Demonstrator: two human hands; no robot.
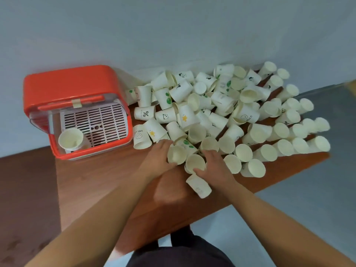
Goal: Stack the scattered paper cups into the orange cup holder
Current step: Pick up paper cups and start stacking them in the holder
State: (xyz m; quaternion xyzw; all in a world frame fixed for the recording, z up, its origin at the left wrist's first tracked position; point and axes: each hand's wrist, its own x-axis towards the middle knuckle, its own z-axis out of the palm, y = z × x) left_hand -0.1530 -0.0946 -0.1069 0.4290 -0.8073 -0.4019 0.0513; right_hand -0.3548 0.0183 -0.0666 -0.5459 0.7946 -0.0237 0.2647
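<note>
So there's a huge pile of paper cups (pixel 221 112) dumped on the right half of a wooden table (pixel 92 180), pushed up against the wall. Most are lying on their sides and some have little prints (stars, green blobs, "HELLO").

The orange cup holder (pixel 65 83) sits at the table's left end, just beside the pile. It has a clear front and a white slotted tray (pixel 100 118) inside. One cup in the holder (pixel 70 140) is in the near-left corner with its mouth facing up. I can't tell if more are nested under it.

Both hands are at the near edge of the pile. The left hand (pixel 159 157) has its fingers curled round the side of a paper cup (pixel 177 155), mouth toward the camera. The right hand (pixel 214 164) grips a second cup (pixel 195 163) right next to it, thumb on the rim and fingers clamped over the far side. The two cups are touching.

A loose cup (pixel 198 186) lies on its side just under the right wrist.
</note>
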